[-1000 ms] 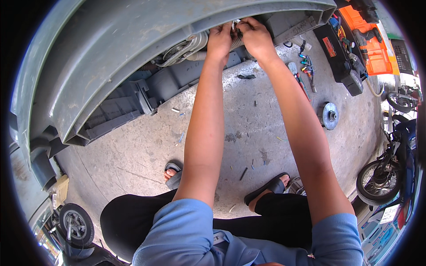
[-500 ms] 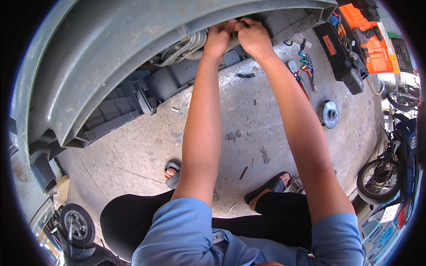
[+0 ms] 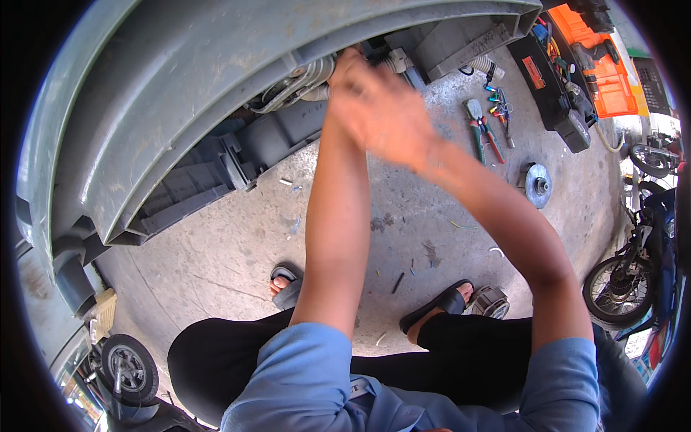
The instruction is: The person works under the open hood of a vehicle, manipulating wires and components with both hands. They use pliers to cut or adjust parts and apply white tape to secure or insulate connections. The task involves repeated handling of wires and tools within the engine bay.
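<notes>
A large curved grey plastic panel [image 3: 180,108] spans the upper left. My left hand [image 3: 348,60] reaches up under its lower edge, beside a bundle of grey tubing [image 3: 306,81]; its fingers are hidden by the panel and the other hand. In front of the left wrist, my right hand [image 3: 385,119] is smeared by motion, so its fingers and anything in them cannot be made out. A pale corrugated hose [image 3: 394,62] shows under the panel, just past the right hand.
On the concrete floor to the right lie pliers [image 3: 482,133] with red and green handles, small coloured pieces [image 3: 497,108] and a round metal part [image 3: 538,185]. Beyond are a black toolbox [image 3: 529,50] and an orange case [image 3: 615,90]. A motorbike wheel [image 3: 617,294] stands far right.
My right hand has come away from under the panel edge, moving down and left across the left wrist. The left hand stays near the panel. The pliers and corrugated hose are more exposed.
</notes>
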Demonstrator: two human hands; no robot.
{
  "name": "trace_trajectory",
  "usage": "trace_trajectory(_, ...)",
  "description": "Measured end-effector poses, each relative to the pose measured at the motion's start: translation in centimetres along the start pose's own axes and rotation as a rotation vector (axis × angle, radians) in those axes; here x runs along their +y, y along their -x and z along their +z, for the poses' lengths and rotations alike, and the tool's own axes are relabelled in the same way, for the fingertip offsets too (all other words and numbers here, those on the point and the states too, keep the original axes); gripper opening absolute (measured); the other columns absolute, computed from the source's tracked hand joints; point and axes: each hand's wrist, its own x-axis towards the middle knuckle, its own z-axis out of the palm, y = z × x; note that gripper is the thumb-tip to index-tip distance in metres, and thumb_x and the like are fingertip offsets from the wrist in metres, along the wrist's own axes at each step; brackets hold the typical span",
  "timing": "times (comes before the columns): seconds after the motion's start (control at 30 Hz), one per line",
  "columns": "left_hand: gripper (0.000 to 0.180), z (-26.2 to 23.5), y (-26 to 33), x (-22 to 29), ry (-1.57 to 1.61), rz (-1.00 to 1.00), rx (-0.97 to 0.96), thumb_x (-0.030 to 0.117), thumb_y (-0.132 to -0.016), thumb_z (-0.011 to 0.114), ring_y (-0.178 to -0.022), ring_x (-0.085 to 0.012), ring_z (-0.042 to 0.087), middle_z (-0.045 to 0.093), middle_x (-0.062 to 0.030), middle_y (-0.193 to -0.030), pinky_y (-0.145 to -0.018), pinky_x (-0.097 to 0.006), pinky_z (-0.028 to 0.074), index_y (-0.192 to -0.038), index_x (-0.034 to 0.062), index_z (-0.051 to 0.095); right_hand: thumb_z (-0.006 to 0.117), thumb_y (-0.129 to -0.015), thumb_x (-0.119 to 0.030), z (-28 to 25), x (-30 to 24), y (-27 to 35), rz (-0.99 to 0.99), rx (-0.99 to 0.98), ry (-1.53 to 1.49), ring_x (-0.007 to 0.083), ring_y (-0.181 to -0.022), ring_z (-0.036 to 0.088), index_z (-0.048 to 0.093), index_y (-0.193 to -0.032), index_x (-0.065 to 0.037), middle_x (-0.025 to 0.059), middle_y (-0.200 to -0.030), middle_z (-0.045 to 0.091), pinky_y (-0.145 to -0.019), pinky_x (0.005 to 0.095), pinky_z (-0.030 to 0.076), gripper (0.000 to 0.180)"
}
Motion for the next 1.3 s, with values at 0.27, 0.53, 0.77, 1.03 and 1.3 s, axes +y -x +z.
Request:
trace_trajectory(0.27, 0.018, 9.3, 4.4, 5.9, 0.348, -0.479, -0.08, 0.027, -0.092, 0.08, -0.071, -0.0111, 0.061, 0.067, 0.0008, -0.083, -0.065, -0.03, 0.054, -0.094, 0.0115, 0.07, 0.066, -0.093, -0.02, -4.8, 1.8, 9.0, -0.075, -0.287, -0.25, 0.0252, -0.088, 0.064, 0.065, -0.098, -0.011, 0.0043, -0.102, 0.057, -0.069, 0.0396, 0.058, 0.01)
trace_trajectory(0.53, 0.017, 9.1, 5.0, 5.6, 0.295, -0.497, -0.087, 0.024, -0.095, 0.076, -0.075, -0.0115, 0.056, 0.064, 0.0005, -0.084, -0.07, -0.032, 0.05, -0.1, 0.0102, 0.07, 0.061, -0.098, -0.021, 0.4, 11.7, 21.4, 0.391, -0.638, -0.122, 0.0314, -0.104, 0.063, 0.056, -0.128, -0.01, 0.0105, -0.11, 0.06, -0.091, 0.0456, 0.052, 0.033)
trace_trajectory(0.77, 0.024, 8.2, 4.9, 6.0, 0.014, -0.346, -0.115, 0.027, -0.102, 0.067, -0.078, -0.0111, 0.061, 0.074, -0.0037, -0.097, -0.073, -0.029, 0.053, -0.111, 0.0056, 0.072, 0.06, -0.099, -0.023, 1.9, 15.0, 24.9, 0.082, -0.591, 0.091, 0.0263, -0.115, 0.053, 0.054, -0.126, -0.012, 0.0071, -0.114, 0.055, -0.101, 0.0404, 0.044, 0.03)
trace_trajectory(1.03, 0.033, 8.4, 5.1, 6.9, -0.101, -0.329, -0.22, 0.024, -0.111, 0.044, -0.091, -0.0171, 0.067, 0.073, -0.0094, -0.111, -0.08, -0.035, 0.053, -0.123, 0.002, 0.066, 0.06, -0.099, -0.027, 1.7, 17.2, 24.5, 0.235, -0.525, 0.193, 0.0249, -0.117, 0.053, 0.056, -0.122, -0.012, 0.0067, -0.118, 0.054, -0.102, 0.0408, 0.042, 0.028)
trace_trajectory(1.3, 0.04, 7.3, 5.0, 6.1, 0.185, -0.432, -0.211, 0.033, -0.112, 0.041, -0.101, -0.021, 0.06, 0.068, -0.0109, -0.126, -0.088, -0.04, 0.049, -0.131, 0.0029, 0.06, 0.062, -0.098, -0.026, 0.5, 16.8, 22.9, 0.198, -0.462, 0.162, 0.0257, -0.115, 0.053, 0.056, -0.122, -0.012, 0.0069, -0.119, 0.054, -0.1, 0.0419, 0.042, 0.029)
